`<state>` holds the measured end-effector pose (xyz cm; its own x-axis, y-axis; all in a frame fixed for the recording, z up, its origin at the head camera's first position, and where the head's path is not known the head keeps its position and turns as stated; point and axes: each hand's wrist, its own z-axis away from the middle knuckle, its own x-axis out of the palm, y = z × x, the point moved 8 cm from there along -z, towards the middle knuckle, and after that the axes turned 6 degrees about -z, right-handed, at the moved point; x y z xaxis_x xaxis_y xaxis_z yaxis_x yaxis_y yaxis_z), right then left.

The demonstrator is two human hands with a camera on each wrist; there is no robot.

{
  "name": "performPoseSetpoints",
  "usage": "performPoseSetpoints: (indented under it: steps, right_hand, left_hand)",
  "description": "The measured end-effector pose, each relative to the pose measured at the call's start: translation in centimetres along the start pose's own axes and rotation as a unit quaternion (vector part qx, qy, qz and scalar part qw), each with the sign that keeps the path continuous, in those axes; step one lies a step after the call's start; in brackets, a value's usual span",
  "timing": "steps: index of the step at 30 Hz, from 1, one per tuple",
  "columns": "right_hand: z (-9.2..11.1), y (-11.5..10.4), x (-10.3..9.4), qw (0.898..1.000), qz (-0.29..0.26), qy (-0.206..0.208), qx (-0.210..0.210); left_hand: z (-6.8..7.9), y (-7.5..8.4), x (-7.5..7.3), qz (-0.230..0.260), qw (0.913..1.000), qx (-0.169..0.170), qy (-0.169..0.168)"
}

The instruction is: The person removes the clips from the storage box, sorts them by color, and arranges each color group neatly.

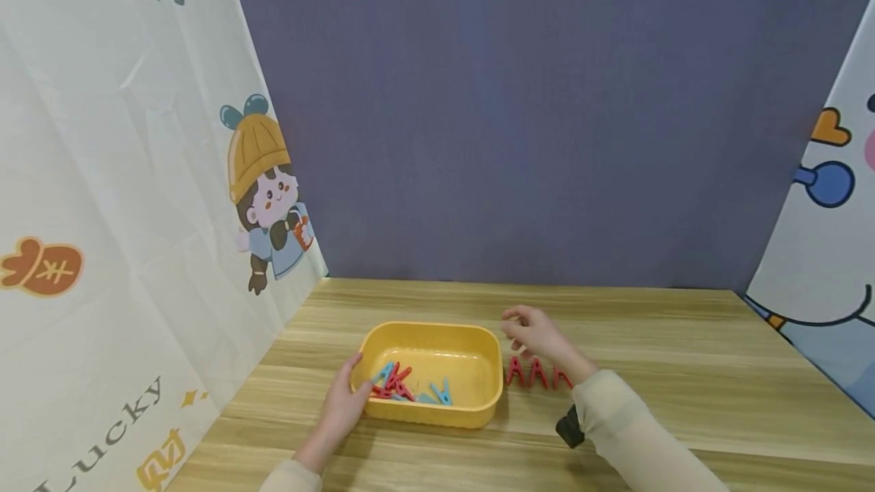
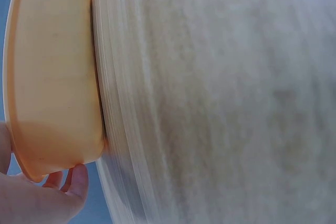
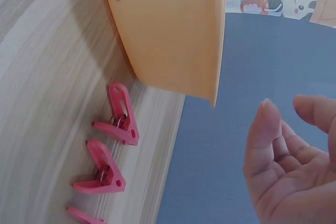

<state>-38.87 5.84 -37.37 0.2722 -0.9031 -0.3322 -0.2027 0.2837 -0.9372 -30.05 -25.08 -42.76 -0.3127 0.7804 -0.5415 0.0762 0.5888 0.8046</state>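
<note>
A yellow plastic basin (image 1: 437, 417) stands on the wooden table, with several red clothespins (image 1: 396, 380) and blue clothespins (image 1: 443, 393) lying in its left and front part. My left hand (image 1: 345, 395) grips the basin's left end, its thumb at the rim and its fingers against the outer wall in the left wrist view. Past the right end of the basin hovers my right hand (image 1: 536, 334), fingers loosely bent, thumb apart from them and nothing between. Below it, three red clothespins (image 1: 538, 373) stand in a row on the table; the right wrist view shows one clothespin (image 3: 122, 116) nearest the basin.
The wooden table (image 1: 670, 386) runs up to a dark blue-grey backdrop (image 1: 533, 120). A white sheet with cartoon prints (image 1: 137, 196) hangs along the left side, and another printed sheet (image 1: 813, 249) is on the right. A small black object (image 1: 570, 429) sits by the right wrist.
</note>
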Motion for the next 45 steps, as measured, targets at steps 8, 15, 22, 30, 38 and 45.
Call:
performPoseSetpoints:
  steps: [8,15,22,30,38,45]
  right_hand:
    - [-0.2,-0.5,0.8,1.000,0.004,-0.001,0.005]
    - [-0.7,-0.6,1.8,1.000,-0.009,-0.004,0.000]
    - [-0.9,-0.7,2.8,1.000,-0.022,-0.020,0.003]
    - [-0.9,-1.0,3.4,1.000,-0.010,-0.022,0.005]
    - [-1.0,-1.6,4.0,1.000,-0.002,-0.021,-0.004]
    - [-1.2,-1.5,4.7,1.000,-0.007,-0.026,0.000]
  left_hand:
    - [0.0,0.1,0.0,0.000,1.0000,-0.002,-0.002]
    - [0.0,0.2,-0.1,-0.003,1.0000,0.001,0.000]
    - [0.0,0.1,0.0,-0.007,1.0000,0.000,0.002]
    - [0.0,0.0,0.0,0.000,1.0000,0.005,0.004]
    - [0.1,0.2,0.0,-0.001,1.0000,0.003,0.004]
    - [0.1,0.2,-0.1,-0.002,1.0000,-0.001,0.001]
